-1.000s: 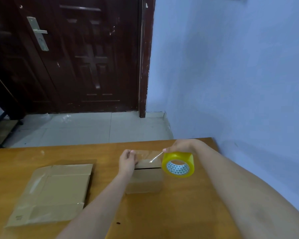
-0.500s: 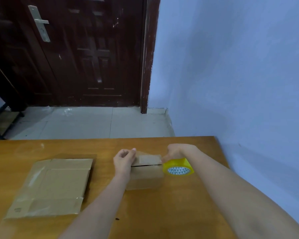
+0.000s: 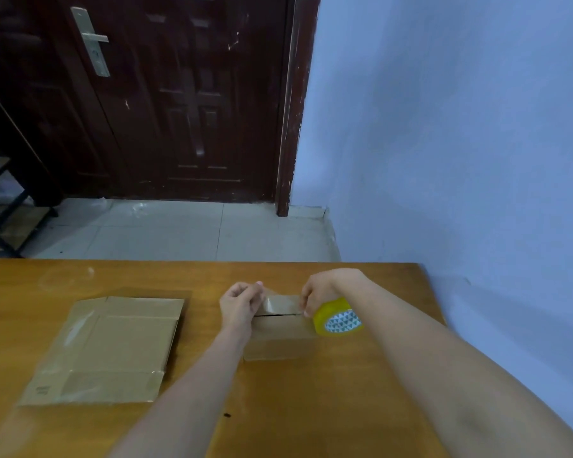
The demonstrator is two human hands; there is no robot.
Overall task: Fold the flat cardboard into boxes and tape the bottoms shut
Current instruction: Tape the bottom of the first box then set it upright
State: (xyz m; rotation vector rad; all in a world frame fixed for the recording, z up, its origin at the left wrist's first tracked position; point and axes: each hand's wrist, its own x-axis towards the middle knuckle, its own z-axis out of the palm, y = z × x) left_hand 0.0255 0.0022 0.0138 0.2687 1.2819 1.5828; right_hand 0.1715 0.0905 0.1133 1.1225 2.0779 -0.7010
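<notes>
Head view: a small folded cardboard box [image 3: 280, 332] stands on the wooden table [image 3: 311, 408], right of a flat cardboard sheet [image 3: 108, 348]. The left hand [image 3: 240, 304] curls its fingers against the box's left top edge. The right hand [image 3: 321, 290] grips a yellow tape roll [image 3: 338, 317] at the box's right edge, clear tape lying across the top flaps.

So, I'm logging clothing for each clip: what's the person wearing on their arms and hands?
Nothing visible: both forearms are bare up to the frame edge, no sleeves. The left hand and right hand show no gloves, watch, rings or bracelets.
</notes>
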